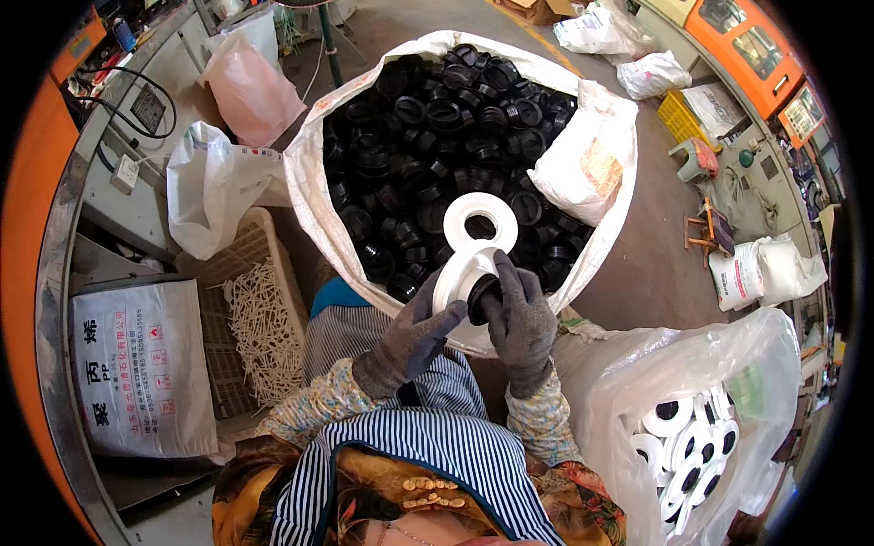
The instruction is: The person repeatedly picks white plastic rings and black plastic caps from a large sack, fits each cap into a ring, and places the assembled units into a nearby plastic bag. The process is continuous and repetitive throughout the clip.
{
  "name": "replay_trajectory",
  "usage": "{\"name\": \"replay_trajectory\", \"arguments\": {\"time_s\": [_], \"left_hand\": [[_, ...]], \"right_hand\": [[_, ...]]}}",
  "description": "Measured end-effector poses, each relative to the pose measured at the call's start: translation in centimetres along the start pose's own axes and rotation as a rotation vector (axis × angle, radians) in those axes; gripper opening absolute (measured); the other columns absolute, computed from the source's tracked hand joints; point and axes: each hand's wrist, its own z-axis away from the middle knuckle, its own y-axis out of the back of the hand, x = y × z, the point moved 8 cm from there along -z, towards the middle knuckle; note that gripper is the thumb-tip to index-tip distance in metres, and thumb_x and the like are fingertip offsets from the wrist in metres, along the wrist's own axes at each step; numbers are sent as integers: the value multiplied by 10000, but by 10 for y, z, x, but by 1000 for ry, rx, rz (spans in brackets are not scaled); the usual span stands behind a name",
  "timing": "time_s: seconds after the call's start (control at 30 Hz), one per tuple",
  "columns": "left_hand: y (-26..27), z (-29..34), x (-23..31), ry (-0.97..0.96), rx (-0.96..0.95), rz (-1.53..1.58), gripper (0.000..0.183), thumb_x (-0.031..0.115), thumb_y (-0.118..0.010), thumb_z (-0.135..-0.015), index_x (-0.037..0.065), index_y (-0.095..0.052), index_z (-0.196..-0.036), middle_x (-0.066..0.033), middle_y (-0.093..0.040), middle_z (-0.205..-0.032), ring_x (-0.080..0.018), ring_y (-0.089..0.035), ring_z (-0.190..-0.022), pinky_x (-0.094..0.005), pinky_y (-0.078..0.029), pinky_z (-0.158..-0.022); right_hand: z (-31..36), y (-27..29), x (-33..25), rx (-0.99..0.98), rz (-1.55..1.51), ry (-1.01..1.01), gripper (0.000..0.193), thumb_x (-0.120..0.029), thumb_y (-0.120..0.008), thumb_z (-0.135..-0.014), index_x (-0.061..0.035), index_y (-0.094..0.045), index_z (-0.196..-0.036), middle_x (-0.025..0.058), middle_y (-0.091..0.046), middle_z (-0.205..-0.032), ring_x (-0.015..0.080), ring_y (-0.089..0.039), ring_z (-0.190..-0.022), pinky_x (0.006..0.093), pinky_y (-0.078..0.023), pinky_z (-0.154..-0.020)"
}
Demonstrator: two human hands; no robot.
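Observation:
In front of me my left hand [411,341], in a grey glove, grips a round white plastic flange [455,273] by its near left side. My right hand [523,318], gloved too, has its fingers closed round a black ribbed plastic cap [482,298], pressed against the flange's opening. Just beyond, a second white flange [454,221] with a round hole lies on the heap of black caps [428,136]. That heap fills a big white woven sack [305,159] standing before my knees. My fingers partly hide where cap and flange meet.
At right, a clear plastic bag [583,382] holds several white flanges with black centres [669,414]. A crate [287,291] of thin white sticks stands left, beside a printed sack [146,364]. A folded white bag [583,173] rests on the sack's right rim. A small stool [706,227] stands farther right.

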Motion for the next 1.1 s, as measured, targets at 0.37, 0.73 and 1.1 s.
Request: {"name": "replay_trajectory", "arguments": {"time_s": [0.37, 0.73, 1.1], "left_hand": [[9, 7, 6, 209, 6, -101, 492, 100, -515, -1011, 134, -401, -1488, -300, -382, -1476, -428, -467, -1342, -489, -474, -1070], [13, 9, 30, -306, -87, -452, 493, 45, -572, -964, 200, -495, -1426, -338, -349, -1485, -473, -462, -1332, -512, -490, -1042], [17, 5, 28, -155, -75, -356, 444, 119, -601, -968, 187, -519, -1399, -338, -403, -1446, -472, -503, -1294, -503, -524, -1002]], "right_hand": [[-3, -20, -12, -265, -109, -62, 946, -180, -815, -758, 35, -280, -1507, 296, -502, -1296, 435, -594, -1147, 449, -549, -902], [-7, -22, -23, -302, -20, 65, 855, -188, -794, -782, 28, -355, -1484, 286, -489, -1349, 436, -572, -1188, 459, -535, -952], [-1, -27, -25, -240, 88, 215, 772, -234, -744, -823, -28, -394, -1480, 264, -492, -1366, 433, -569, -1207, 457, -545, -949]]}}
